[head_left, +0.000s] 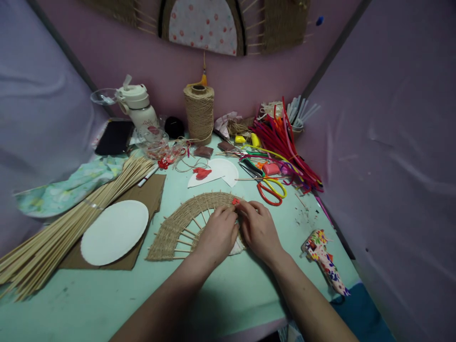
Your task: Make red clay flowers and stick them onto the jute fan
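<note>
A woven twine fan (169, 236) with thin stick ribs lies on the table in front of me. At its upper right rim sits a small red clay-like piece (235, 201). My left hand (220, 232) reaches over the ribs, its fingers closed and the tips at the lower side of the red piece. From the right, my right hand (261, 233) bends its fingers in to the same piece, index fingertip against it. Both thumbs are partly hidden. Just beyond the fan, a flat red piece (202, 173) rests on cut white card (224, 168).
Left are a bundle of thin sticks (71, 218), a white oval card (116, 232) and cardboard (151, 199). A twine spool (199, 114) and white bottle (138, 107) stand behind. Right are scissors (270, 190), pipe cleaners (281, 137) and a flower-patterned glue gun (326, 261).
</note>
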`<action>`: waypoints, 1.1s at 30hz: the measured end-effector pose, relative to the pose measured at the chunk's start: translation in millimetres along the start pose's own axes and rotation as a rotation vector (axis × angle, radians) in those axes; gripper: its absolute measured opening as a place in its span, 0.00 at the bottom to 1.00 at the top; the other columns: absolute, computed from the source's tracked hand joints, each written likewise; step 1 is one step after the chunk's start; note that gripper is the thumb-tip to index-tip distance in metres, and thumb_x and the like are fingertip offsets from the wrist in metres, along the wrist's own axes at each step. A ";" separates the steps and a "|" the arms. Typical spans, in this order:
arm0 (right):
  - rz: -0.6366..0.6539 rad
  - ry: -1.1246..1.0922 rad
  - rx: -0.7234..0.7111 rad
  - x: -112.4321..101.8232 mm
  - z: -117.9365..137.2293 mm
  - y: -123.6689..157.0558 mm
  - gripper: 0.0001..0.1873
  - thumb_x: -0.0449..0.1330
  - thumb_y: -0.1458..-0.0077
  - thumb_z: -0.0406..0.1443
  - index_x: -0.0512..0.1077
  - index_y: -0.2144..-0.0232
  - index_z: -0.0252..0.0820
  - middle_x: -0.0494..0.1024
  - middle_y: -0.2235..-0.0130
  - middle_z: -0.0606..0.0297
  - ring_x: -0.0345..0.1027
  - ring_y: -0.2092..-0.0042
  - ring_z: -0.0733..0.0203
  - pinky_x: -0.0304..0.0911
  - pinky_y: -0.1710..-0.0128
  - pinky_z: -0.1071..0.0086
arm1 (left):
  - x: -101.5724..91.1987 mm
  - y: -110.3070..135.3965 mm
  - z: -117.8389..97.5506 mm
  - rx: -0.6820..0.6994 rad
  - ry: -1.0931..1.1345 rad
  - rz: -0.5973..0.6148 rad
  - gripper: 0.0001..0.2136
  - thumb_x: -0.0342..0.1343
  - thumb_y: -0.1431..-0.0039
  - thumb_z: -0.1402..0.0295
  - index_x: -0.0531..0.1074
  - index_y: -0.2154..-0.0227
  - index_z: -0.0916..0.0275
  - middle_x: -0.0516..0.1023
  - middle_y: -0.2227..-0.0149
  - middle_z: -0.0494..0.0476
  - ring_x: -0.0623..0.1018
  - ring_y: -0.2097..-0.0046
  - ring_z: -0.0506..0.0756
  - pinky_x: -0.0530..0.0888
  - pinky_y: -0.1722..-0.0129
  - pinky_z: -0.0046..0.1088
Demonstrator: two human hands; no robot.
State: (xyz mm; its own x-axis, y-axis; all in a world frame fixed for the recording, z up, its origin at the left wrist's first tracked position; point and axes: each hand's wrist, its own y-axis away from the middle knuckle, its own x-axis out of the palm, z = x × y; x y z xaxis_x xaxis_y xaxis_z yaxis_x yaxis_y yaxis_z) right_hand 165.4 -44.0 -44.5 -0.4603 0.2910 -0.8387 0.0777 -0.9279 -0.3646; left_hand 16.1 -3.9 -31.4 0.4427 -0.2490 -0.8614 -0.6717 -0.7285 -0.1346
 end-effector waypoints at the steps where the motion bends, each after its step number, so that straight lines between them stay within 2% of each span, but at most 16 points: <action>1: 0.005 0.006 -0.001 0.3 0.3 -0.1 0.23 0.50 0.43 0.27 0.64 0.45 0.38 0.74 0.52 0.53 0.64 0.49 0.51 0.64 0.50 0.56 | 0.0 -0.1 0.1 0.002 -0.003 0.001 0.11 0.49 0.38 0.75 0.72 0.55 0.68 0.76 0.51 0.62 0.70 0.46 0.60 0.68 0.43 0.41; 6: -0.026 0.048 0.033 1.2 -0.8 0.5 0.22 0.51 0.43 0.26 0.64 0.46 0.38 0.75 0.54 0.54 0.65 0.50 0.51 0.63 0.51 0.56 | -1.3 0.0 -0.2 -0.008 0.002 0.010 0.09 0.48 0.37 0.75 0.73 0.61 0.66 0.76 0.53 0.62 0.70 0.46 0.60 0.69 0.44 0.39; 11: -0.083 0.011 0.044 -1.1 -1.8 0.1 0.19 0.51 0.40 0.28 0.65 0.47 0.39 0.74 0.54 0.54 0.64 0.50 0.52 0.63 0.51 0.57 | -2.2 -0.4 -0.7 -0.014 0.015 0.015 0.08 0.48 0.37 0.74 0.72 0.62 0.66 0.76 0.52 0.61 0.70 0.47 0.60 0.69 0.44 0.40; 16: -0.021 0.041 0.033 1.7 -2.7 -2.0 0.21 0.51 0.41 0.27 0.63 0.45 0.38 0.73 0.52 0.53 0.62 0.48 0.51 0.62 0.49 0.56 | -2.0 -0.9 -0.8 -0.010 0.012 0.009 0.08 0.48 0.38 0.75 0.72 0.62 0.66 0.76 0.52 0.62 0.70 0.47 0.61 0.69 0.44 0.41; 22: 0.013 0.067 0.045 5.0 -3.5 -1.4 0.23 0.51 0.41 0.28 0.62 0.44 0.38 0.74 0.55 0.53 0.63 0.51 0.49 0.63 0.51 0.55 | -1.9 0.4 -0.5 -0.004 0.028 0.006 0.08 0.48 0.38 0.75 0.72 0.61 0.66 0.76 0.50 0.61 0.70 0.46 0.60 0.69 0.43 0.41; 27: -0.058 0.006 0.057 1.6 -2.3 0.1 0.22 0.50 0.41 0.29 0.62 0.44 0.39 0.73 0.53 0.52 0.62 0.50 0.50 0.63 0.50 0.54 | -2.5 -0.3 -1.6 -0.013 0.024 0.013 0.08 0.47 0.38 0.76 0.72 0.63 0.66 0.76 0.51 0.62 0.70 0.46 0.61 0.69 0.43 0.41; 29: -0.079 -0.010 0.054 -0.7 -1.4 1.2 0.21 0.51 0.41 0.29 0.63 0.45 0.39 0.73 0.53 0.52 0.62 0.49 0.50 0.63 0.50 0.55 | -2.8 -0.3 -1.7 -0.016 0.023 0.011 0.08 0.47 0.38 0.76 0.72 0.62 0.66 0.76 0.51 0.62 0.70 0.46 0.60 0.69 0.44 0.41; 33: -0.041 -0.013 0.030 -3.0 0.4 2.6 0.17 0.51 0.43 0.27 0.68 0.52 0.40 0.75 0.56 0.56 0.65 0.52 0.52 0.61 0.52 0.57 | -2.7 0.0 -1.3 -0.010 0.029 0.011 0.09 0.48 0.38 0.76 0.72 0.59 0.66 0.76 0.51 0.62 0.70 0.46 0.60 0.69 0.44 0.41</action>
State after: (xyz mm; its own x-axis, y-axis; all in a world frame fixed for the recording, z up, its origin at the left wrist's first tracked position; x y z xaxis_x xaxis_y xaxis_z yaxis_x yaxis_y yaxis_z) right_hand 166.6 -47.4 -42.7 -0.4737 0.3259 -0.8182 0.0319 -0.9221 -0.3857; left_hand 15.7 -4.0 -28.4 0.4527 -0.2749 -0.8482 -0.6703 -0.7323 -0.1204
